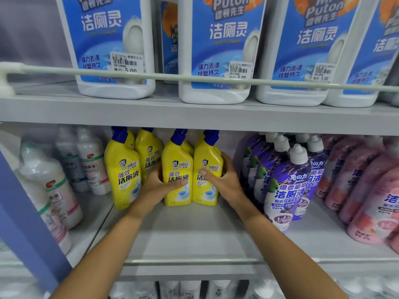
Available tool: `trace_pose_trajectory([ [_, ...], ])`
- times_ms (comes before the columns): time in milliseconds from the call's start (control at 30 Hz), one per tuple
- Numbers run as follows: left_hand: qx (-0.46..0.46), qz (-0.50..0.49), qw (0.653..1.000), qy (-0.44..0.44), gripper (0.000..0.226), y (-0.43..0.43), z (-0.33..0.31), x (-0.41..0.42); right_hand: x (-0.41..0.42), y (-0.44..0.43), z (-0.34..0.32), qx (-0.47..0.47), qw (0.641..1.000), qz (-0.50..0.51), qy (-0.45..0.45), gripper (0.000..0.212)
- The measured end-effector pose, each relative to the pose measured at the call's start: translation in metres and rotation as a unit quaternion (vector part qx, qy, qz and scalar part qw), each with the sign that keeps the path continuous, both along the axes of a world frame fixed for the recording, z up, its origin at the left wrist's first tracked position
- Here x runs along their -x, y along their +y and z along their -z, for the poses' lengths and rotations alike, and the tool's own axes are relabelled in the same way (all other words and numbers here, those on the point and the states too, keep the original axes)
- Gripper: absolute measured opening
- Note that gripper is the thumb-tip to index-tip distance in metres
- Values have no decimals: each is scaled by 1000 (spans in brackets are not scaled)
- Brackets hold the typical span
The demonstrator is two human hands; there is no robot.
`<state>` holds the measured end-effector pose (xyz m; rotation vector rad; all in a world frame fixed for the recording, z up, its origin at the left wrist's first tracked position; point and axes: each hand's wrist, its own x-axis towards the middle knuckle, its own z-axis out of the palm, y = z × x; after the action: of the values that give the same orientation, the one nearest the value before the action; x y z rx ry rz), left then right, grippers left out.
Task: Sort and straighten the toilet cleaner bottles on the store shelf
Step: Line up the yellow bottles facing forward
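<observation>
As both arms reach in, left hand grips one yellow bottle, right hand grips the next yellow bottle; four in front (others behind).

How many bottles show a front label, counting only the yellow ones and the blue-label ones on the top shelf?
Yellow bottles: 4; the left hand and right hand hold one each.
Blue-label bottles: 5, one set back from the rest.
Total: 9
</observation>
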<state>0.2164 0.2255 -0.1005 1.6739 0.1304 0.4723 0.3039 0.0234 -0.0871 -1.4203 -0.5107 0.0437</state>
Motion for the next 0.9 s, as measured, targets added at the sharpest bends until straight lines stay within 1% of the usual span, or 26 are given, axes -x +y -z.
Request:
trace_pose_trajectory([
  [100,-18,-24,999,-24,63,-6,1,6,6,-8,2,-2,999,9,-31,56],
  [167,-26,-56,998,-31,58,-10,2,10,8,-14,2,22,998,11,-60,50],
  [267,-51,-111,992,-19,50,-21,7,14,12,-20,6,45,995,13,-86,37],
  [333,-54,-132,990,-6,48,-28,9,17,16,-20,8,49,995,13,-87,33],
  [433,-46,-133,990,2,47,-31,7,18,19,-22,10,63,994,19,-88,34],
  [533,-56,-131,990,-4,38,-31,4,19,17,-24,10,86,992,19,-95,39],
  [667,-61,-137,989,-12,29,-33,3,22,20,-23,9,100,990,31,-99,40],
  [833,-57,-152,987,-11,31,-37,3,24,26,-15,13,106,987,57,-103,45],
  [900,-57,-153,987,-7,33,-38,2,26,28,-15,14,107,989,44,-90,48],
])
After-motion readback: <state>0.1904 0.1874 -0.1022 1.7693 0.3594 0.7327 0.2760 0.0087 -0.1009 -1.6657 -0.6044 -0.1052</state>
